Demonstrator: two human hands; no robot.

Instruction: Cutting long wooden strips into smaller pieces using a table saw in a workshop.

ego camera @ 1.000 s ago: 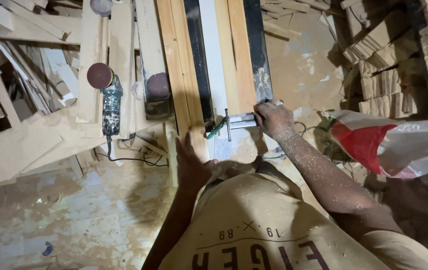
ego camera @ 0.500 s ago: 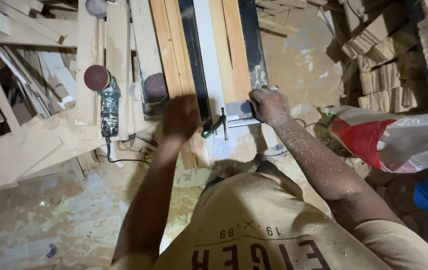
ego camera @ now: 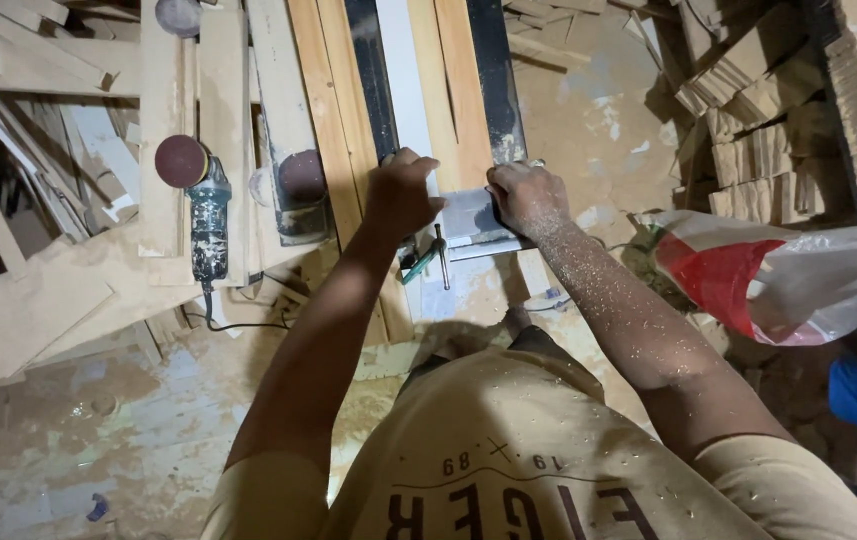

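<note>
Long wooden boards, a white strip and two black rails run away from me on a bench. My left hand lies with curled fingers over the near end of the white strip. My right hand, dusted with sawdust, grips the right edge of a grey metal plate at the boards' near end. A clamp with a green handle hangs just below my left hand.
An angle grinder with a round red sanding disc lies on planks to the left, its cable trailing down. Offcuts pile up at the left and the upper right. A red and white plastic bag sits at the right. Sawdust covers the floor.
My left hand has come up from near my body to the near end of the white strip. My right hand has stayed at the grey plate.
</note>
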